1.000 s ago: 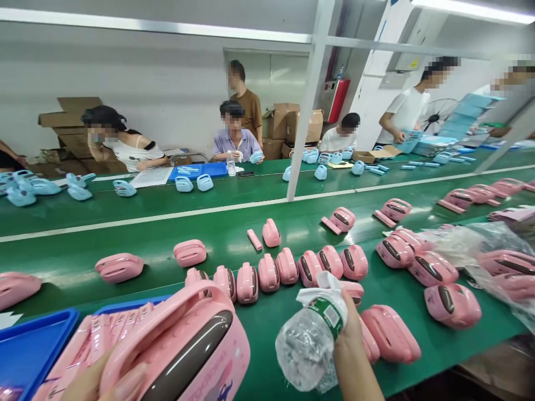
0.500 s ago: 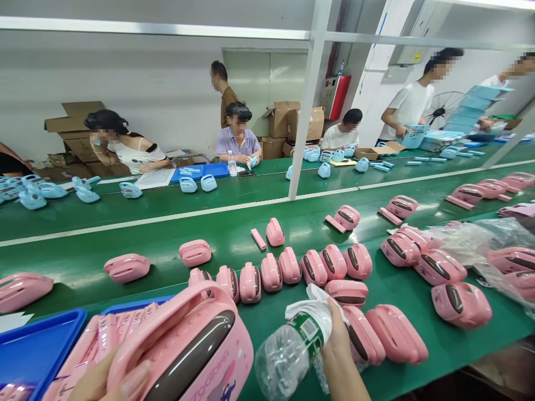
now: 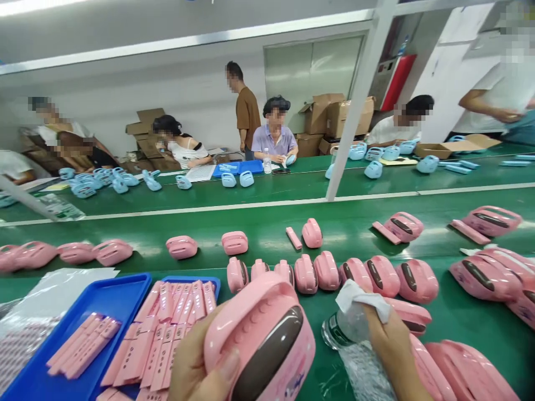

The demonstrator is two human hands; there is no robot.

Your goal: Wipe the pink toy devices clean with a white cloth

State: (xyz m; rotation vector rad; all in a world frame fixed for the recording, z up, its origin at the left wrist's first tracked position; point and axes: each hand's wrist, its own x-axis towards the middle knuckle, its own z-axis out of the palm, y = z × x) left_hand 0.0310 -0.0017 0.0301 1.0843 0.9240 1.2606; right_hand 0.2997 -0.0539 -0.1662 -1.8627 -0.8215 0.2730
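1. Pink plastic fills the bottom of the head view: a pink case (image 3: 261,340) with a dark oval window sits in the left hand (image 3: 196,370), low and left of middle. The fingers (image 3: 223,376) wrap its near end from below, closed on it. The bottom edge cuts off the wrist and the case's underside.
2. Right hand (image 3: 390,348), low and right of middle, grips a clear water bottle (image 3: 355,348) near its neck, with a white cloth (image 3: 361,295) draped over the cap. The fingers are closed around the bottle, but most are hidden behind it. The bottle's lower half runs out of the picture.
3. Just behind both hands, a row of pink cases (image 3: 326,273) stands on the green tabletop (image 3: 259,220). More lie at far right, partly cut off.
4. At left, a blue tray (image 3: 111,295) holds pink strips (image 3: 81,345). A second tray (image 3: 190,279) is nearly covered by more strips.
5. Across the tabletop, seated people (image 3: 273,136) work among blue cases (image 3: 236,179); those are too small to make out in detail.
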